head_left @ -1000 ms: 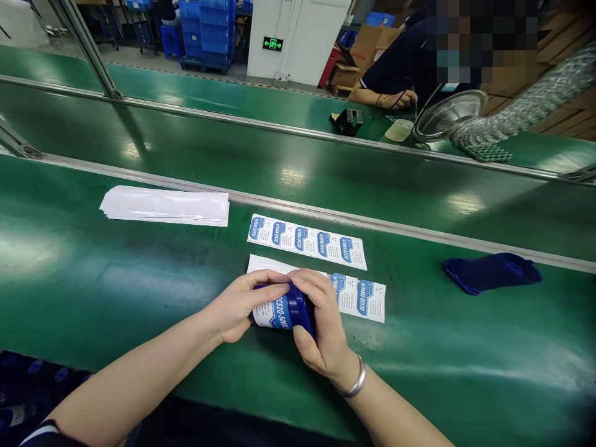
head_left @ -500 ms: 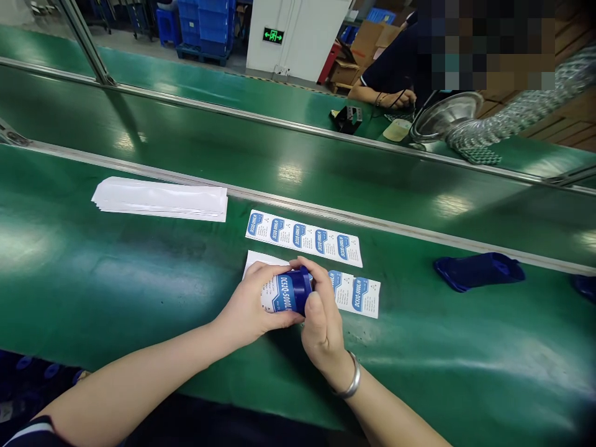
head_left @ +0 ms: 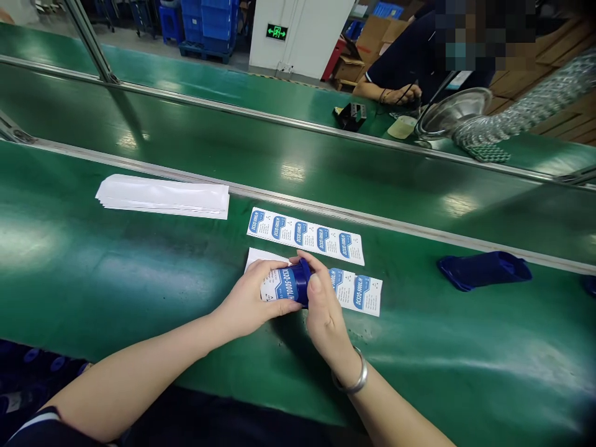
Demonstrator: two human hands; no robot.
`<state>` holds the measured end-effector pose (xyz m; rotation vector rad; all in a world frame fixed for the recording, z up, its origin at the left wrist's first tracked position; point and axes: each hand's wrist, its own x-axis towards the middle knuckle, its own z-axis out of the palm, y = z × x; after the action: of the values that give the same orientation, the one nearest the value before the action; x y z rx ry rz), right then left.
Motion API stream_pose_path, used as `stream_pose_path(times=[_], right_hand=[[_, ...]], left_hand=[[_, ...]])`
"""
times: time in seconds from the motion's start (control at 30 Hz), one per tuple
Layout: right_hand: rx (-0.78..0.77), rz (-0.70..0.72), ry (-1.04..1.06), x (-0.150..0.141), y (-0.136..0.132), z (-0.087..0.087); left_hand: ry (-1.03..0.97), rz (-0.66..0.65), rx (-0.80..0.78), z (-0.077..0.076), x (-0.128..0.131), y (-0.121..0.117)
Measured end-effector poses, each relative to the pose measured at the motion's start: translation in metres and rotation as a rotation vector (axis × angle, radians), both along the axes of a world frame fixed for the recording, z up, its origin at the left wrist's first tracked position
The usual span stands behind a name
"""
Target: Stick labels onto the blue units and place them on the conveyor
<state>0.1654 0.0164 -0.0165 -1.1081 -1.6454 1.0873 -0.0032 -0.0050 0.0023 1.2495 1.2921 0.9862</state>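
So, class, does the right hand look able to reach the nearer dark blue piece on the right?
Probably yes: nothing visible blocks the way to that dark blue piece, though the right hand is busy at the labelled container that the left hand grips.

From the wearer's head, the single camera looks forward and down across a green workbench (head_left: 162, 261).

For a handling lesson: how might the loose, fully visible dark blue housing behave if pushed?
The dark blue housing looks stiff, holding its shape; its flared end may hinder rolling; the glossy green worktop might let it slide.
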Motion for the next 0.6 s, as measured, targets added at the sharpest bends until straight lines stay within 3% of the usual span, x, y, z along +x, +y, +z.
stream_pose_path(times=[0.3, 0.47, 0.6], right_hand=[[-0.28, -0.049, 0.245, 0.011, 0.02, -0.001], [-0.278, -0.062, 0.248, 0.008, 0.019, 0.0], [-0.216, -0.056, 0.195, 0.009, 0.019, -0.007]], left_hand=[[-0.184, -0.199, -0.102, -0.002, -0.01, 0.003], [-0.272, -0.197, -0.148, 0.003, -0.01, 0.002], [-0.315, -0.173, -0.133, -0.004, -0.008, 0.004]])
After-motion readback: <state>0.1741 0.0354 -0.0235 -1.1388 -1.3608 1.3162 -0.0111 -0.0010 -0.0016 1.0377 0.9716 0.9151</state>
